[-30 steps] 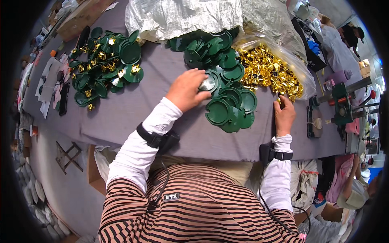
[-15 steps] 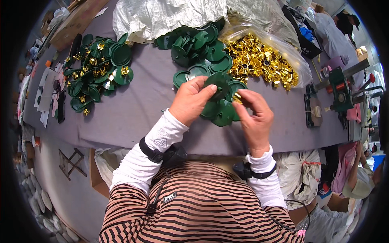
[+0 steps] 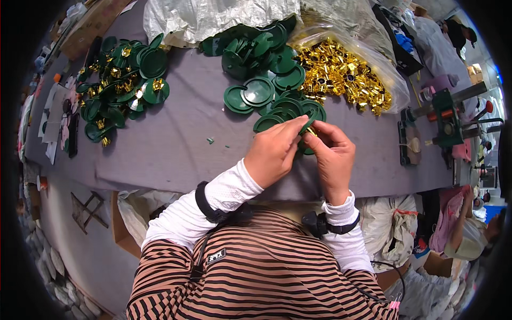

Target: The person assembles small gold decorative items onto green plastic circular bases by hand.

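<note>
My left hand [image 3: 272,152] is closed on a green plastic disc [image 3: 308,125], tilted so that mostly its edge shows. My right hand [image 3: 335,160] pinches a small gold metallic piece [image 3: 312,131] against the disc; the fingers hide most of it. Just beyond my hands lie loose green discs [image 3: 258,92], some overlapping. Behind and to the right, a heap of shiny gold pieces [image 3: 341,74] spills from a clear plastic bag [image 3: 397,88]. At the far left sits a pile of green discs with gold pieces attached [image 3: 154,93].
A white woven sack [image 3: 213,21] lies along the table's far side. On the right stands a green metal hand press [image 3: 442,117] with a red-knobbed lever. Small green scraps [image 3: 210,141] dot the grey tablecloth [image 3: 160,160]. A folding stool [image 3: 88,210] is on the floor at left.
The disc in my left hand has turned from face-up to nearly edge-on. My hands have come together, and the gold piece now meets the disc.
</note>
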`<state>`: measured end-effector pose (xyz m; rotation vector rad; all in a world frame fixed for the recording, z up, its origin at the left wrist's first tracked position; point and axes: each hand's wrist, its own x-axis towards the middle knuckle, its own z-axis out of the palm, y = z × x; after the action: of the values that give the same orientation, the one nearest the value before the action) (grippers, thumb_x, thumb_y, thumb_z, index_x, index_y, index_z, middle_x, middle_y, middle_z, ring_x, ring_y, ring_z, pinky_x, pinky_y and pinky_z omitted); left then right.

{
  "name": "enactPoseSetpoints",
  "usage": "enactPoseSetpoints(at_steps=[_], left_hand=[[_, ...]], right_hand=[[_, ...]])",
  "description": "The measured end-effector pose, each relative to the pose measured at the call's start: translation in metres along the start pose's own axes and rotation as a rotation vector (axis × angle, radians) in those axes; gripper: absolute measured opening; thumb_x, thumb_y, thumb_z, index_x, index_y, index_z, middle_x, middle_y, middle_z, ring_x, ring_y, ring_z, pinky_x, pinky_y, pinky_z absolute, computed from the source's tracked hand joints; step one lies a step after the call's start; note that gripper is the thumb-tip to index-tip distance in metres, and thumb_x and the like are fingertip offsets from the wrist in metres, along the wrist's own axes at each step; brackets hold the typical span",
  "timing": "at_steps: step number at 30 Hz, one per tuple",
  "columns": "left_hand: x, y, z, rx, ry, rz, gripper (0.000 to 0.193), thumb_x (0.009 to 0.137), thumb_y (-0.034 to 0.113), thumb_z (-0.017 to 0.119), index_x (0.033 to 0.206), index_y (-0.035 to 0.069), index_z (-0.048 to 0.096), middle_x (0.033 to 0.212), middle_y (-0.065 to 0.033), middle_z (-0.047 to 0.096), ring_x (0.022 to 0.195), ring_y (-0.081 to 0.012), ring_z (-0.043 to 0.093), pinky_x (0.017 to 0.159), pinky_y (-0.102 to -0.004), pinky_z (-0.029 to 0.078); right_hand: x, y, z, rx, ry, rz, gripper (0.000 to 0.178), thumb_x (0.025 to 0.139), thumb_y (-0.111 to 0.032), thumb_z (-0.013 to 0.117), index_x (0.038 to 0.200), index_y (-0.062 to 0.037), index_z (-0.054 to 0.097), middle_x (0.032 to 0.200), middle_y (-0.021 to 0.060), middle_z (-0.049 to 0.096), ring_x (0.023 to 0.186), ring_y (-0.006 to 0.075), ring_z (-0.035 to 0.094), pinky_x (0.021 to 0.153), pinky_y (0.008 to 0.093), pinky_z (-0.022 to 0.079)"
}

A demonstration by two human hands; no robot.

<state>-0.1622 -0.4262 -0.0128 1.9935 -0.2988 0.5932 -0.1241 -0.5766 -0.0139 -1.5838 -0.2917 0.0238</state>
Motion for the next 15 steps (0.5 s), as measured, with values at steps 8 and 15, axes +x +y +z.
enactPoseSetpoints(at_steps=[8, 15], left_hand=[[0.005, -0.032, -0.077, 0.128, 0.172, -0.188, 0.033, 0.084, -0.002, 0.056, 0.115, 0.004, 0.062, 0.094, -0.0158, 0.068, 0.074, -0.0245, 0.068, 0.067, -0.0311, 0.053], [0.059, -0.086, -0.228, 0.894, 0.561, 0.135, 0.045, 0.082, 0.007, 0.065, 0.126, 0.005, 0.056, 0.128, -0.0182, 0.056, 0.12, -0.0341, 0.051, 0.1, -0.0404, 0.04]], right_hand=[[0.029, -0.007, -0.001, -0.18, -0.11, 0.044, 0.034, 0.077, -0.008, 0.076, 0.108, -0.0051, 0.063, 0.098, 0.0047, 0.067, 0.088, 0.0115, 0.062, 0.078, 0.026, 0.051], [0.102, 0.055, -0.125, -1.156, 0.08, -0.44, 0.039, 0.073, 0.005, 0.064, 0.111, -0.0041, 0.061, 0.112, 0.0141, 0.063, 0.103, 0.0337, 0.058, 0.094, 0.0399, 0.044]])
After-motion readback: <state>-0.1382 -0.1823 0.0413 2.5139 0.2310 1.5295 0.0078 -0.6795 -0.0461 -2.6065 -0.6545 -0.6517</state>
